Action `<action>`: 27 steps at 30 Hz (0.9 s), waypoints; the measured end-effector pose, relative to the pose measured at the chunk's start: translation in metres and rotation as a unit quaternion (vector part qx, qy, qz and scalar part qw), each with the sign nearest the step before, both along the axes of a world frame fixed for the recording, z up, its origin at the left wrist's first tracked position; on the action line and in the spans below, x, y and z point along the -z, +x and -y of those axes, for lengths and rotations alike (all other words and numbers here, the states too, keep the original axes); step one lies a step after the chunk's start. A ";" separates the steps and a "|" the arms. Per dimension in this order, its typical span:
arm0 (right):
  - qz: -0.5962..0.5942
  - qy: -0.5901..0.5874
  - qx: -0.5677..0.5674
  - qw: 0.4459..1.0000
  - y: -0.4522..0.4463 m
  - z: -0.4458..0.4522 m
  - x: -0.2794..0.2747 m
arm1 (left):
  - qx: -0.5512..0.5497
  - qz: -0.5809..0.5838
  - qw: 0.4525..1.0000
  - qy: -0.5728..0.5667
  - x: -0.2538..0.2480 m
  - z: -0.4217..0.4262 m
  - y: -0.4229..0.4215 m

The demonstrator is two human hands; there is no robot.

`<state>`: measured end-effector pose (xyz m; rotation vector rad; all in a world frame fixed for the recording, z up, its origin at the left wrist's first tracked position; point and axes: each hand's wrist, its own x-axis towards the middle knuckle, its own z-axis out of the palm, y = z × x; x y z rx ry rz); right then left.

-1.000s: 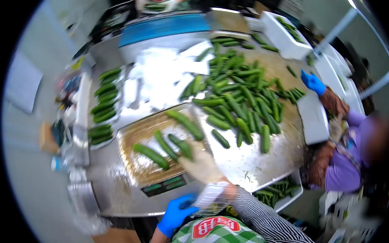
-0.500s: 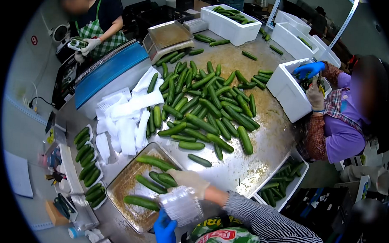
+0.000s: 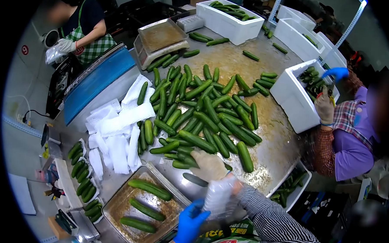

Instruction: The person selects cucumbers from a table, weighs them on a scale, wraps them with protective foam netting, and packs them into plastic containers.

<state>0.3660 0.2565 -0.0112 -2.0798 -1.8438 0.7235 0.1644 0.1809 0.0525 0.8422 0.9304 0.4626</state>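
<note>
My left hand (image 3: 191, 223), in a blue glove, holds clear ribbed plastic packaging (image 3: 219, 198) by its left edge. My right hand (image 3: 211, 165), in a pale glove, is closed over cucumbers (image 3: 186, 159) at the near edge of the pile; its fingertips are partly hidden. The plastic overlaps my right wrist. Three cucumbers (image 3: 147, 209) lie apart in a shallow metal tray (image 3: 108, 209) left of my hands. A single darker cucumber (image 3: 195, 179) rests on the table just below my right hand.
A large cucumber pile (image 3: 208, 109) covers mid-table. White netting sleeves (image 3: 115, 139) lie left of it, near packed cucumbers (image 3: 82, 177). A scale (image 3: 161, 37) and foam box (image 3: 227, 25) stand behind. One co-worker (image 3: 92, 30) handles a package; another (image 3: 351, 115) works at a foam box (image 3: 291, 99).
My right hand has moved from above the tray to the pile, carrying cucumbers. My left hand and the plastic have shifted right. The view has turned slightly.
</note>
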 end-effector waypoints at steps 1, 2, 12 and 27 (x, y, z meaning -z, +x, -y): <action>-0.038 0.102 0.070 0.992 0.002 -0.006 -0.004 | -0.006 -0.017 1.000 -0.002 0.007 0.005 0.001; -0.007 0.242 0.093 0.966 0.011 -0.018 -0.005 | 0.008 -0.029 0.999 0.010 0.009 0.010 -0.003; 0.149 0.149 0.163 0.964 0.089 -0.093 0.061 | 0.089 -0.113 0.970 0.197 -0.008 0.043 -0.036; 0.060 0.152 -0.184 0.969 -0.198 0.010 -0.053 | 0.123 -0.319 0.810 0.477 -0.015 0.141 -0.152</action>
